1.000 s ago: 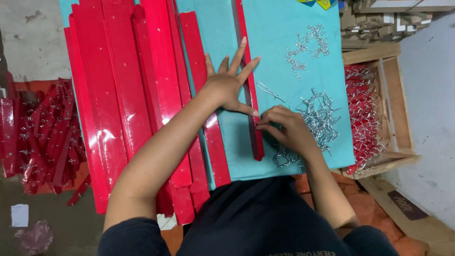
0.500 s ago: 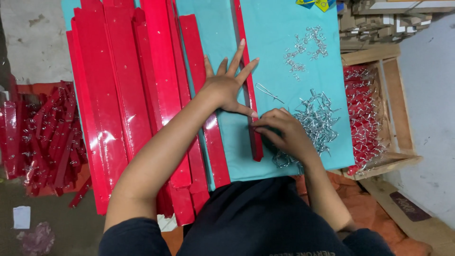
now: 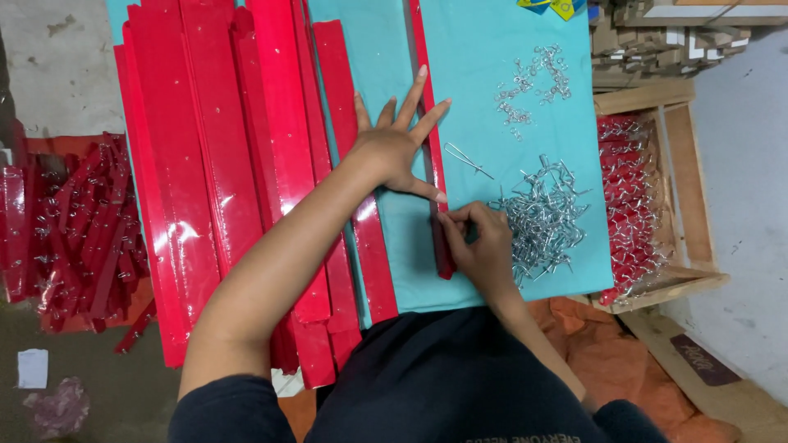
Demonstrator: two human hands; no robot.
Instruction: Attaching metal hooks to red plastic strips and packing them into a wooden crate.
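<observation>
Pressing flat with spread fingers, the left hand (image 3: 392, 148) pins the narrow red strip (image 3: 430, 139), its long axis vertical in frame; right hand (image 3: 484, 242) fingers pinch closed at its lower end, beside the wire hooks (image 3: 542, 217).

strips (image 3: 271, 139): glossy red | table cover (image 3: 484, 98): plain turquoise | hooks (image 3: 542, 217): silver

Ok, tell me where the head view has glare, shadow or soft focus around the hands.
Head view: white glare streaks on the glossy red strips, strongest low on the stack; the left hand and right hand look sharp on the evenly lit turquoise sheet, with only faint shadows under them; the metal clips glint and merge into a tangle; the left floor edge is dim.
</observation>
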